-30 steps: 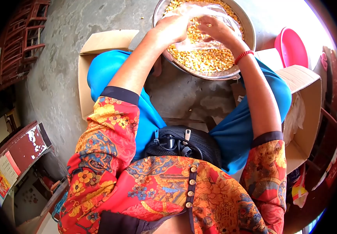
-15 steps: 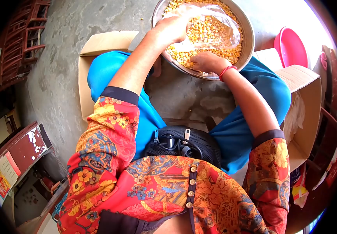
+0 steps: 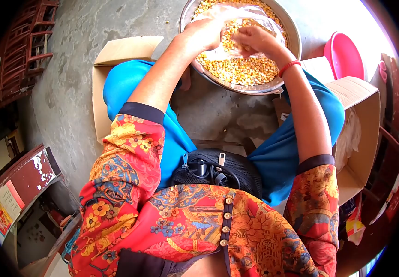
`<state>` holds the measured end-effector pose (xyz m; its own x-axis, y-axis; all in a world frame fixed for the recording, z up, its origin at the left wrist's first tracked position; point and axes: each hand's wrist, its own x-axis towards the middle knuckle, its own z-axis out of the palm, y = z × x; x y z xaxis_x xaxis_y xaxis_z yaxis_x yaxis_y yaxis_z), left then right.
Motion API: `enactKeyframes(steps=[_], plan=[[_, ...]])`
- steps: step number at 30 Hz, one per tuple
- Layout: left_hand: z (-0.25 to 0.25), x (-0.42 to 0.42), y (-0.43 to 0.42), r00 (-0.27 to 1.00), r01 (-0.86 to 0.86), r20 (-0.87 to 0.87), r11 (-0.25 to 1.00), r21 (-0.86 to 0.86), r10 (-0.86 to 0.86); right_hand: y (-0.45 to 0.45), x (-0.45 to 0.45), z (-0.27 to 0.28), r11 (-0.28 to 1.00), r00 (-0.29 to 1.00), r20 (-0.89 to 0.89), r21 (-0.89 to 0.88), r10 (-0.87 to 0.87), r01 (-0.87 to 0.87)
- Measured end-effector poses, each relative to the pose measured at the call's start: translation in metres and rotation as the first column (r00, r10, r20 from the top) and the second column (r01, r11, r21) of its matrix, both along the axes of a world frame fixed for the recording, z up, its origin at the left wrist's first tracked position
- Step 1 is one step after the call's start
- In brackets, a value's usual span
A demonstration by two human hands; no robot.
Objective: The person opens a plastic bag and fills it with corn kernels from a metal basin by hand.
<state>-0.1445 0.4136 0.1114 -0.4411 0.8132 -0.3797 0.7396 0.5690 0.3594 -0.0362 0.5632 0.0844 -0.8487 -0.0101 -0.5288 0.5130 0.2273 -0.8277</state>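
Note:
A wide metal basin [image 3: 296, 46] full of yellow corn kernels [image 3: 243, 71] sits on the floor ahead of me. Over the corn lies a clear plastic bag [image 3: 227, 51] with kernels inside or seen through it. My left hand [image 3: 205, 34] is closed on the bag's edge at the basin's left side; its fingertips are mostly hidden. Above the bag, my right hand [image 3: 257, 40], with a red bracelet on the wrist, is curled around corn kernels, slightly blurred.
Open cardboard boxes stand on both sides, one at the left [image 3: 101, 99] and one at the right [image 3: 358, 138]. A pink plastic basin [image 3: 345, 57] is on the right. Wooden furniture [image 3: 35, 32] stands at the far left, and a black pouch [image 3: 218, 173] rests at my waist.
My right hand has lifted from the corn at the basin's near side and moved up and forward over the bag, its fingers now curled. My left hand has stayed at the bag.

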Motion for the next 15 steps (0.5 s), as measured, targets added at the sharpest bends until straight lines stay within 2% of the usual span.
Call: enactKeyframes(steps=[1,2,4,5,6,8,9,10,12,14,15], plan=[[0.001,0.000,0.001,1.000,0.000,0.000,1.000,-0.001,0.000,-0.002,-0.001,0.002,0.968,0.964,-0.131,-0.132,-0.232,0.215],[0.002,0.001,0.001,1.000,-0.005,0.001,1.000,-0.018,0.005,0.000,-0.003,0.005,0.968,0.964,-0.131,-0.132,-0.232,0.215],[0.004,0.001,0.001,1.000,-0.011,0.003,0.999,-0.037,0.011,0.012,-0.004,0.005,0.954,0.973,-0.185,0.240,-0.138,0.181],[0.005,0.002,0.001,1.000,-0.016,0.013,1.000,-0.026,0.016,0.018,-0.002,0.001,0.952,0.991,-0.084,0.279,-0.104,0.124],[0.006,0.002,0.001,1.000,-0.021,0.023,1.000,-0.015,0.021,0.018,0.000,0.006,0.952,0.991,-0.084,0.279,-0.105,0.125],[0.007,0.002,0.001,0.999,-0.020,0.034,1.000,-0.012,0.021,0.017,0.007,0.014,0.848,0.950,0.261,0.453,0.170,-0.276],[0.007,0.002,0.001,0.999,-0.022,0.045,1.000,-0.011,0.022,0.012,0.013,0.012,0.820,0.939,0.309,0.490,0.154,-0.296],[0.006,0.003,0.000,0.999,-0.022,0.045,1.000,-0.010,0.022,0.007,0.018,0.007,0.747,0.921,0.343,0.561,0.182,-0.357],[0.006,0.005,-0.001,0.999,-0.033,0.014,0.997,0.069,0.032,0.001,0.028,-0.016,0.598,0.900,0.276,0.675,0.338,-0.431],[0.010,0.006,0.000,0.999,-0.038,0.023,0.997,0.066,0.037,-0.014,0.031,-0.040,0.498,0.841,0.291,0.700,0.456,-0.512],[0.012,0.007,0.000,0.999,-0.042,0.033,0.997,0.061,0.040,-0.020,0.032,-0.037,0.525,0.812,0.277,0.646,0.514,-0.553]])
